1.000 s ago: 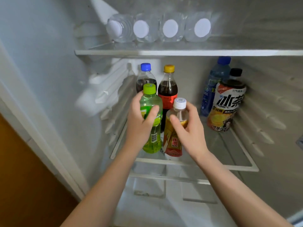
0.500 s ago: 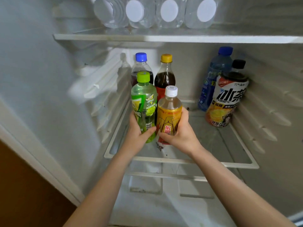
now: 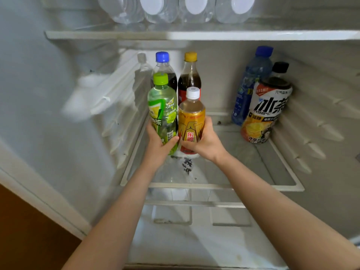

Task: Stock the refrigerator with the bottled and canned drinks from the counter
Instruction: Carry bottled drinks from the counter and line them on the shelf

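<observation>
Head view, 东鹏 bottle (image 3: 191, 121), green 茶 bottle (image 3: 163, 112)

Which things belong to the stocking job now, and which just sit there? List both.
Job: green bottle in left hand; yellow bottle in right hand; glass shelf beneath them.
Just sitting: two cola bottles behind; blue bottle and iced tea bottle at right; water bottles on upper shelf.

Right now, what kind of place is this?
Probably a household refrigerator: a glass shelf with a white rim, ribbed side walls, and water bottles lying on the shelf above. The left hand grips a green tea bottle, the right hand an orange-labelled bottle.
</observation>
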The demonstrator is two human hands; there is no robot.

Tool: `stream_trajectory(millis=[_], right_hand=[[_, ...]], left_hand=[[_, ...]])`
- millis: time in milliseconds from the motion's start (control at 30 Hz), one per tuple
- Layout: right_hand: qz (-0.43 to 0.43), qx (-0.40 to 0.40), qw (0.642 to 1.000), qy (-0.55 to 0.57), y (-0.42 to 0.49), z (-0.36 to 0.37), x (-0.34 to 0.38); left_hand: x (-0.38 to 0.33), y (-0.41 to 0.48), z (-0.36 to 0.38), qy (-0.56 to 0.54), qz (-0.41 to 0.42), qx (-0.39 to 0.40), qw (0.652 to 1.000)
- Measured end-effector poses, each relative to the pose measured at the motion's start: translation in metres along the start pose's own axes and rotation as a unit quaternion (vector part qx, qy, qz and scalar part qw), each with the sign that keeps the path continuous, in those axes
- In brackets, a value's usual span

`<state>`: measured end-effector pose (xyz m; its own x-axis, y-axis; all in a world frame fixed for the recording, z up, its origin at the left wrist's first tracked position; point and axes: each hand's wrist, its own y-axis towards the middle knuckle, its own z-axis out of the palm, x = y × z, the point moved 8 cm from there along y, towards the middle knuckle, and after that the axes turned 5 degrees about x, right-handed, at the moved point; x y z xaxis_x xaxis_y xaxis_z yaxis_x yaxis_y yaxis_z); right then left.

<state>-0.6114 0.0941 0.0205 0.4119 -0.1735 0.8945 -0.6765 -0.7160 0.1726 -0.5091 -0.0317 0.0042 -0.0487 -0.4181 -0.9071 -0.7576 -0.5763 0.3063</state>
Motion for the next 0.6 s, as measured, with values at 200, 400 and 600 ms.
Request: stream_trajectory(millis=[200, 400, 600], right_hand=[[0.084, -0.043, 0.996, 0.003, -0.035, -0.009, -0.008], [0.052, -0.162, 0.979, -0.11, -0.146, -0.045, -0.002], [0.148, -0.265, 0.935, -0.183, -0.301, -0.052, -0.047]], left_hand=[[-0.017, -0.022, 0.002, 0.002, -0.004, -0.044, 0.999], [-0.051, -0.103, 0.016, 0.034, 0.211, -0.106, 0.971], [-0.044, -0.193, 0.091, -0.031, 0.292, 0.078, 0.953]])
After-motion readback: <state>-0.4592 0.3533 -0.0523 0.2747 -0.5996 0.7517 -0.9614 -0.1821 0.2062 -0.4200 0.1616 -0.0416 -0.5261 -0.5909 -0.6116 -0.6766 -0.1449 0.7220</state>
